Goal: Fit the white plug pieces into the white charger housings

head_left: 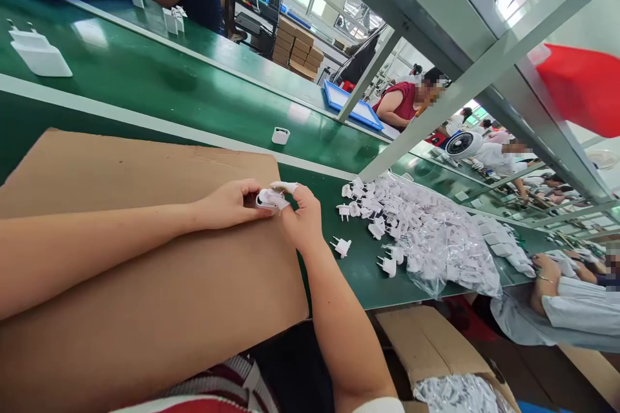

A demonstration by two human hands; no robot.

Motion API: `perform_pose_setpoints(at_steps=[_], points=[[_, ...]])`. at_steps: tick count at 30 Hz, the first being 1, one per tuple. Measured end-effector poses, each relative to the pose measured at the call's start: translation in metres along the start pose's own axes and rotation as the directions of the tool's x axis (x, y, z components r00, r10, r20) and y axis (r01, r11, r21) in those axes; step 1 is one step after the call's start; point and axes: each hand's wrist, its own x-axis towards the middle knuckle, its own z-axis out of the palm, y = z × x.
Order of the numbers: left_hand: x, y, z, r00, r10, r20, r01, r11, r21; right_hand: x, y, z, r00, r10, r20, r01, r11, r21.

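Both of my hands meet over the far edge of a brown cardboard sheet (145,258). My left hand (232,203) pinches a small white plug part (268,199) from the left, fingers curled. My right hand (303,216) grips the same part from the right; its fingertips wear white finger cots. A pile of white two-pin plug parts (387,219) lies on clear plastic bags (445,245) just right of my hands, with single plugs (341,246) scattered nearer.
A green conveyor belt (169,84) runs behind, carrying a white shell (280,135) and a white charger (39,55). Other people work across and along the line. An open carton (436,355) with bagged parts stands below right. Grey shelf struts (460,77) cross overhead.
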Motion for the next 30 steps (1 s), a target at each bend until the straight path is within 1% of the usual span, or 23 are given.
perform_pose_setpoints(at_steps=[3,5,8,10,13,15,20,23,26,28,30], points=[[0.001,0.000,0.001,1.000,0.000,0.006,0.000,0.998,-0.059,0.001,-0.001,0.000,0.998,-0.037,0.054,0.044,0.990,-0.133],[0.001,0.002,0.001,1.000,-0.004,0.000,0.004,0.997,-0.076,0.002,-0.003,-0.001,0.994,-0.017,0.107,0.037,0.981,-0.190],[0.000,0.009,0.002,1.000,-0.020,-0.012,0.019,0.997,-0.069,0.003,-0.011,-0.002,0.983,0.050,0.174,0.001,0.959,-0.285],[0.000,0.015,0.002,0.999,-0.040,-0.018,0.039,0.998,-0.049,0.004,-0.016,-0.003,0.978,0.090,0.189,-0.014,0.930,-0.368],[0.000,0.020,0.002,0.998,-0.052,-0.031,0.051,0.998,-0.030,0.006,-0.020,-0.002,0.980,0.099,0.171,-0.012,0.893,-0.449],[0.000,0.019,0.001,0.998,-0.055,-0.032,0.054,0.998,-0.030,0.007,-0.019,-0.002,0.982,0.102,0.157,-0.020,0.889,-0.457],[0.000,0.012,0.000,0.998,-0.057,-0.014,0.056,0.998,-0.029,0.009,-0.014,-0.001,0.977,0.175,0.124,-0.101,0.884,-0.456],[0.000,0.010,-0.001,0.997,-0.076,-0.016,0.075,0.997,-0.028,0.008,-0.013,0.003,0.978,0.190,0.086,-0.127,0.868,-0.480],[0.001,0.016,-0.004,0.998,-0.061,-0.010,0.061,0.997,0.038,0.007,-0.013,0.009,0.981,0.186,0.060,-0.135,0.865,-0.483],[0.001,0.023,-0.006,0.998,-0.050,0.036,0.048,0.997,0.056,0.006,-0.012,0.013,0.979,0.194,0.067,-0.140,0.870,-0.473],[0.002,0.030,-0.009,0.994,-0.091,0.066,0.086,0.994,0.072,0.008,-0.010,0.013,0.978,0.195,0.074,-0.142,0.880,-0.453]])
